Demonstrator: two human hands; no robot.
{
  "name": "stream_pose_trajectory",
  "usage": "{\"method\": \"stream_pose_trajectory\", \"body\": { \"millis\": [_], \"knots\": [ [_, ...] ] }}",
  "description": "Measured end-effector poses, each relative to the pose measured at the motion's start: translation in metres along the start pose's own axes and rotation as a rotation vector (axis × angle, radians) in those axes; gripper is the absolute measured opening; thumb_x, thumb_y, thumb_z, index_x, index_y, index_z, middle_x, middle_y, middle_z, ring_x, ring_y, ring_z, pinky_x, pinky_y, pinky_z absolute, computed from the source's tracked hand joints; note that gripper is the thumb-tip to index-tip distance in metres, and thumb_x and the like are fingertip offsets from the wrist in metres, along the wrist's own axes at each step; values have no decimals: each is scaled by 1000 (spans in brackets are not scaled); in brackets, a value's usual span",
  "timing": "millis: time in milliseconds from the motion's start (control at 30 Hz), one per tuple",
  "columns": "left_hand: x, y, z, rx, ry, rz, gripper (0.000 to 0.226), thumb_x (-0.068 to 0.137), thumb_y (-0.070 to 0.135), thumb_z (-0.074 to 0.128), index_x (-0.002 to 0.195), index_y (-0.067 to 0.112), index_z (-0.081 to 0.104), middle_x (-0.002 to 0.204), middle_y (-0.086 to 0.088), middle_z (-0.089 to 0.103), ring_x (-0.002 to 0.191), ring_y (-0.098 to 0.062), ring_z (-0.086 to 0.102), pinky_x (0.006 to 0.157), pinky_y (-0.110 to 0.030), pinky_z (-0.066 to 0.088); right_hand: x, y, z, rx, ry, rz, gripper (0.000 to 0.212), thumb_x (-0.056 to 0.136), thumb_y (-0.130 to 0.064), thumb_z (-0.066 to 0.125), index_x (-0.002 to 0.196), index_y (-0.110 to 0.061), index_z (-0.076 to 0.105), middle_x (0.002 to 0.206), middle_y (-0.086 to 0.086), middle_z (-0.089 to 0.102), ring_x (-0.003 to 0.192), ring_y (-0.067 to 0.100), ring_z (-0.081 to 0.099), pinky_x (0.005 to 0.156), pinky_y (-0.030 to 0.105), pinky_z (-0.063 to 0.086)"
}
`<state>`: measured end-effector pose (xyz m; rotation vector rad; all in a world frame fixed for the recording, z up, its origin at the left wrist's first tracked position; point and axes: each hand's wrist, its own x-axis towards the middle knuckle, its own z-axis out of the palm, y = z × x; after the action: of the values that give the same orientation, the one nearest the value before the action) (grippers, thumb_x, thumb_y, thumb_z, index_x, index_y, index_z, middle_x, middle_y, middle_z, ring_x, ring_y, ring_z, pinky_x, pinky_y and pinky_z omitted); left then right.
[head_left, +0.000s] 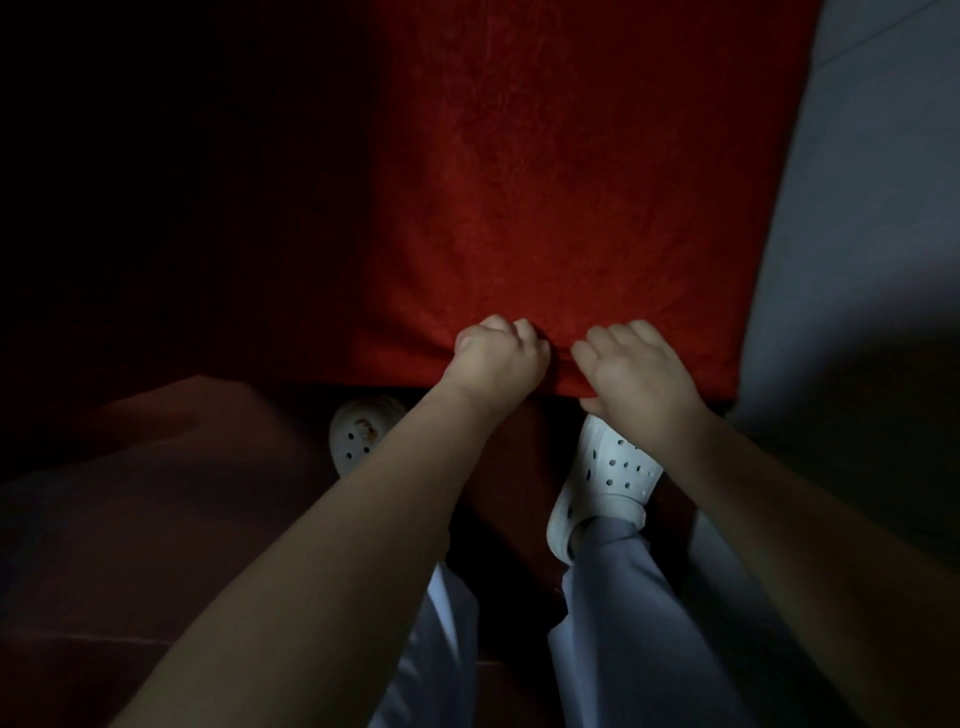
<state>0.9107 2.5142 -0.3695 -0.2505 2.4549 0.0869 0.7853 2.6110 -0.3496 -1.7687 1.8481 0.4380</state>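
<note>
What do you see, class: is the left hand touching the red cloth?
Touching. The head view shows the left hand with its fingers curled over the near edge of the red cloth, gripping it.

A red cloth (545, 182) lies spread over a raised surface and hides it entirely. Below the cloth's near edge, the reddish tiled floor (156, 519) carries a left clog (361, 441) and a right clog (608, 483), both white.

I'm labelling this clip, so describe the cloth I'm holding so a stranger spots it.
The red cloth fills the upper middle, above the white clogs. The left hand and right hand grip its lower edge; nothing else is bright red.
</note>
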Motion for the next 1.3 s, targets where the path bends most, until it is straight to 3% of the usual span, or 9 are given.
{"method": "stream_pose_trajectory", "body": {
  "millis": [200,533,600,667,767,1033,1167,1233,1300],
  "knots": [
    [-74,-34,-95,-90,-46,4,33,97,18,45,128,5,44,117,-14,51,101,-35,56,65,-39,48,-45,-16,-117,-26,16,-73,41,61,-33,83,85,-7,62,79,8,60,76,26,57,80,40,43],
    [-220,-145,-259,6,19,-38,74,82,53,64,139,15,36,122,-7,50,102,-32,57,55,-35,42,-109,-77,-339,-167,231,-70,48,76,-48,66,105,-11,55,97,6,57,92,26,53,89,39,37],
    [-236,-169,-278,17,61,-38,76,80,55,64,139,17,36,124,-6,51,102,-32,57,60,-36,49,-124,-81,-357,-205,242,-6,67,73,-44,70,128,-14,47,115,10,53,103,29,51,93,44,36],
    [-247,-193,-295,17,80,-31,75,78,55,65,138,20,38,125,-4,52,102,-32,58,62,-35,49,-136,-79,-367,-235,231,35,79,76,-29,70,144,-19,32,132,14,46,112,36,49,97,51,34],
    [-252,-222,-313,59,107,-2,73,77,55,66,137,22,42,126,-3,53,100,-31,59,61,-31,40,-133,-76,-383,-165,318,6,76,73,-15,75,141,-15,41,119,12,60,94,37,59,81,47,44],
    [-210,-253,-333,42,141,39,38,91,45,49,116,17,59,113,-4,62,95,-27,64,66,-30,43,-102,-86,-373,80,94,58,74,82,-48,62,142,-16,32,118,2,59,107,22,56,86,31,39],
    [-212,-251,-301,-141,-72,90,96,69,87,37,136,18,42,129,-5,54,111,-28,56,93,-39,45,-98,-111,-330,375,225,126,59,53,-45,81,102,-23,55,82,-9,61,77,15,61,69,25,47],
    [-220,-237,-286,-25,-113,127,111,55,95,36,136,20,41,132,-2,50,114,-28,53,99,-44,35,-93,-111,-322,392,236,107,58,60,-41,78,109,-24,53,92,-10,59,87,14,58,79,27,45],
    [-218,-223,-279,16,-97,136,99,63,82,56,137,18,39,133,-3,49,114,-28,52,97,-46,35,-91,-104,-313,405,163,112,62,71,-40,71,126,-27,45,110,-12,56,103,13,52,90,26,39]
  ]
}}
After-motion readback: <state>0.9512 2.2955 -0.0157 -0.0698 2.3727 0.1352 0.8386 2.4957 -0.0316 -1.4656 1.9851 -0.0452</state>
